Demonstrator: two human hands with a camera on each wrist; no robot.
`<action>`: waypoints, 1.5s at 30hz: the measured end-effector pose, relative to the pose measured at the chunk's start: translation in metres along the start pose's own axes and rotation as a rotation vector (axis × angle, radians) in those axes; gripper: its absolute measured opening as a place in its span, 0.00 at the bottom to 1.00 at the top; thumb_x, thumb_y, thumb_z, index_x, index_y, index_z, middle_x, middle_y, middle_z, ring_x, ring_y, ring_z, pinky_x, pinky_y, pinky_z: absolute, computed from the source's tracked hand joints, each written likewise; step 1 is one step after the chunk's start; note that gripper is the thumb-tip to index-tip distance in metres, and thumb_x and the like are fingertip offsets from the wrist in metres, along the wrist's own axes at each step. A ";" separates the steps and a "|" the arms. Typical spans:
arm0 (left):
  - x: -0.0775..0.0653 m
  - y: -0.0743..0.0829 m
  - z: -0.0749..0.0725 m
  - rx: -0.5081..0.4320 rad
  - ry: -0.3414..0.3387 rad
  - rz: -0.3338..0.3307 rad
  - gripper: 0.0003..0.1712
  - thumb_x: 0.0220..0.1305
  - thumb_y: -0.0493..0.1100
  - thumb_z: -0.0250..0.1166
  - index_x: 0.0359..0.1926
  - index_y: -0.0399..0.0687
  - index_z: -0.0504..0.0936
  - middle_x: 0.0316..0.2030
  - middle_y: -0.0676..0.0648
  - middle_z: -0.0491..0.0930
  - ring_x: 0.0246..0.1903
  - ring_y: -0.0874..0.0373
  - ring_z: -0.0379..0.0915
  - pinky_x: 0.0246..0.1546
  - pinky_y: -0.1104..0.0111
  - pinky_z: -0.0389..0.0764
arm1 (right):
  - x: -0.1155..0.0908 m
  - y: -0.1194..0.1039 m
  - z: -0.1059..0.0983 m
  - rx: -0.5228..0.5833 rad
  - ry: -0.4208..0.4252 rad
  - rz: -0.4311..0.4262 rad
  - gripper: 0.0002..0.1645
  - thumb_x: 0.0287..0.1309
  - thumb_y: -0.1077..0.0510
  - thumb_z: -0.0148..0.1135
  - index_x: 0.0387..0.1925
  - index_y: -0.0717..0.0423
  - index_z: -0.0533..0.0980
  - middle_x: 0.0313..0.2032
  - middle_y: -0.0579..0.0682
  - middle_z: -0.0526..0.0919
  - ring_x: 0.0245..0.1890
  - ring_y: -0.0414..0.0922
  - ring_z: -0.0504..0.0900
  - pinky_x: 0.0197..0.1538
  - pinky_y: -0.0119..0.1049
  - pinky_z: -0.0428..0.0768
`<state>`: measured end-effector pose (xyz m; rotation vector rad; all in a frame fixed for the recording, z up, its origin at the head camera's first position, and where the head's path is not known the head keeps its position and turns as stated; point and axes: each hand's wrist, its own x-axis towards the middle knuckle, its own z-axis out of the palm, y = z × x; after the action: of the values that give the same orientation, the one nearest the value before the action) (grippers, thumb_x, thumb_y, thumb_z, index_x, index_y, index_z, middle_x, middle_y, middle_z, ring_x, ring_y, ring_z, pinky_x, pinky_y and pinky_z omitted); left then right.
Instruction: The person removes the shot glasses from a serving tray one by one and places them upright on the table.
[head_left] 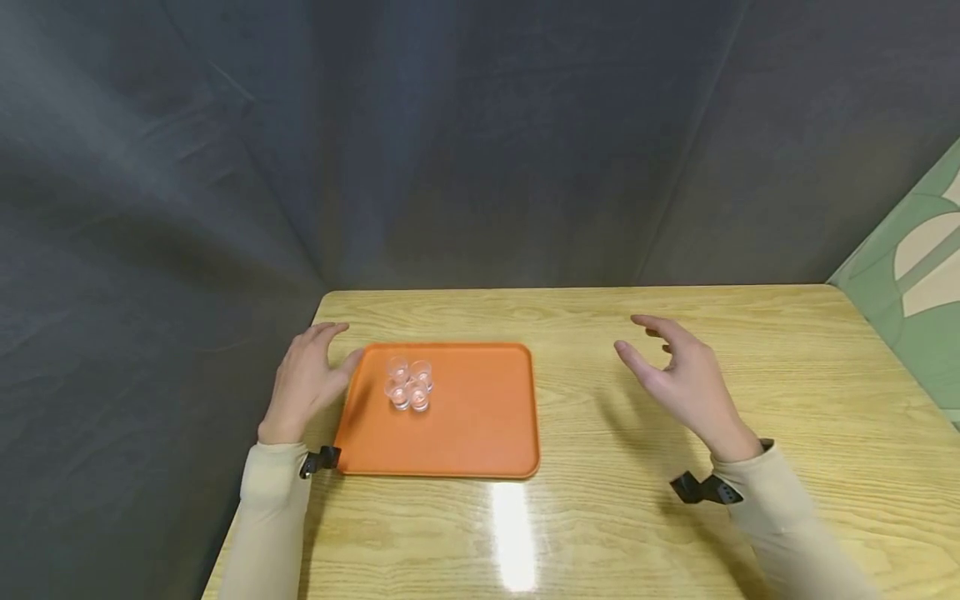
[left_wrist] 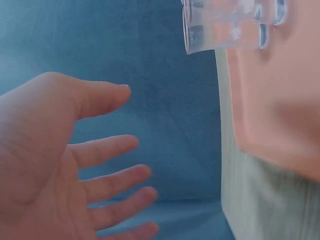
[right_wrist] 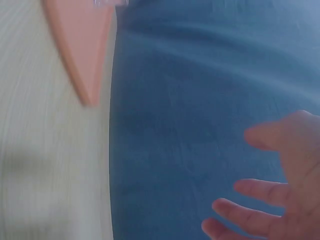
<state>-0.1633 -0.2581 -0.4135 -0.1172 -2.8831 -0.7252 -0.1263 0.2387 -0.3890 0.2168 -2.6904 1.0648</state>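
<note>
on the left part of the orange tray [head_left: 480, 425], four small clear cups [head_left: 417, 395] stand upright in a tight cluster; whether their sides touch, i cannot tell. the tray lies on the wooden table [head_left: 600, 517]. just beside the tray's left rim, the left hand [head_left: 303, 383] is the one nearer the cups, its fingers [left_wrist: 117, 182] spread wide and holding nothing. over the table, well apart from the tray on its right, the right hand [head_left: 692, 387] is empty too, thumb and fingers wide. the step in hand looks like a reach for the cups. to do it well, i would come in low from the cluster's outer side and narrow the fingers softly on one cup's wall, since light cups probably tip or slide at a nudge. squeezing between two would likely disturb the neighbours. the right hand could meanwhile steady the tray's near rim.
</note>
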 end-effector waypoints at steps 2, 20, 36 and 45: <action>0.006 0.000 0.004 -0.009 -0.037 -0.019 0.33 0.76 0.55 0.64 0.73 0.40 0.76 0.71 0.32 0.74 0.68 0.29 0.70 0.64 0.31 0.72 | 0.003 -0.006 0.010 0.030 0.002 -0.018 0.32 0.73 0.44 0.66 0.69 0.57 0.77 0.68 0.63 0.80 0.64 0.64 0.80 0.61 0.66 0.77; 0.037 -0.004 0.059 0.011 -0.121 -0.095 0.28 0.76 0.50 0.61 0.70 0.41 0.79 0.68 0.31 0.77 0.67 0.31 0.74 0.66 0.37 0.75 | 0.016 -0.052 0.107 0.392 -0.255 -0.027 0.21 0.70 0.50 0.70 0.59 0.54 0.83 0.58 0.58 0.88 0.55 0.54 0.87 0.58 0.54 0.86; 0.038 -0.004 0.073 -0.013 -0.063 -0.068 0.22 0.74 0.46 0.64 0.64 0.43 0.84 0.62 0.33 0.81 0.64 0.33 0.76 0.63 0.39 0.77 | 0.010 -0.094 0.180 0.445 -0.399 -0.030 0.22 0.67 0.50 0.72 0.56 0.59 0.84 0.56 0.57 0.89 0.52 0.53 0.89 0.56 0.48 0.86; 0.040 0.001 0.077 -0.017 -0.027 -0.023 0.16 0.73 0.43 0.65 0.55 0.42 0.89 0.57 0.34 0.84 0.62 0.34 0.77 0.64 0.42 0.77 | 0.008 -0.110 0.204 0.397 -0.377 -0.045 0.19 0.64 0.52 0.73 0.53 0.54 0.85 0.50 0.51 0.91 0.50 0.52 0.89 0.56 0.47 0.86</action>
<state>-0.2132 -0.2194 -0.4725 -0.0970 -2.9093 -0.7583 -0.1430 0.0183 -0.4591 0.5993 -2.7347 1.6846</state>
